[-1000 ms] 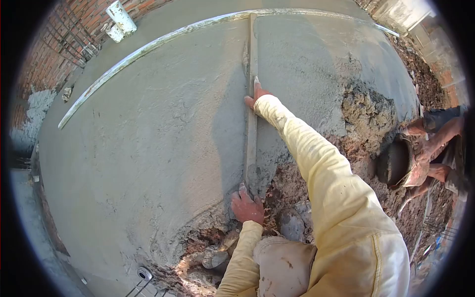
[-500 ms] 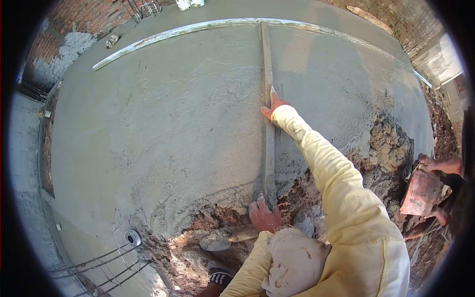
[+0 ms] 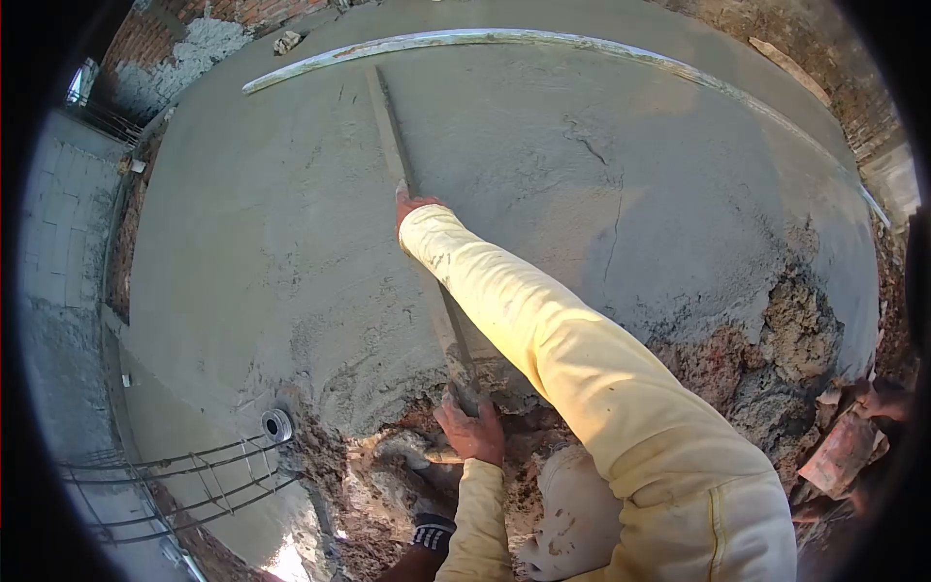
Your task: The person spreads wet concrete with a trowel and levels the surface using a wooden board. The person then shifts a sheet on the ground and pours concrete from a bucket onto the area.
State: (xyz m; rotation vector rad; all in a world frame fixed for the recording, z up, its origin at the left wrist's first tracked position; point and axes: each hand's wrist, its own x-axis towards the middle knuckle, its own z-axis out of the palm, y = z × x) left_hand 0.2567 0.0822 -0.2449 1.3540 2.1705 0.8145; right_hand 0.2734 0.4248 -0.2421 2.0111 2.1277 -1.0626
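A long, narrow straightedge (image 3: 389,131) lies across the wet grey concrete (image 3: 252,223). My right hand (image 3: 413,206) grips it around the middle, arm stretched far forward. Nearer my body, my left hand (image 3: 471,430) is closed on its near end, at the ragged edge of the concrete. Just beside that hand, partly hidden, is a cement-covered tool with a wooden handle (image 3: 443,456). Beyond the straightedge's far end, a long pale strip (image 3: 465,37) runs across the slab.
Rebar (image 3: 175,475) and a round pipe end (image 3: 276,425) are at lower left. Rough mortar and soil (image 3: 800,320) border the slab on the right. There a co-worker's hands hold a reddish bucket (image 3: 842,454). A block wall (image 3: 63,223) stands left.
The straightedge has swung left over the concrete, its far end moving furthest. Both my hands have gone left with it, and my view has shifted. The co-worker's bucket is lower and tilted.
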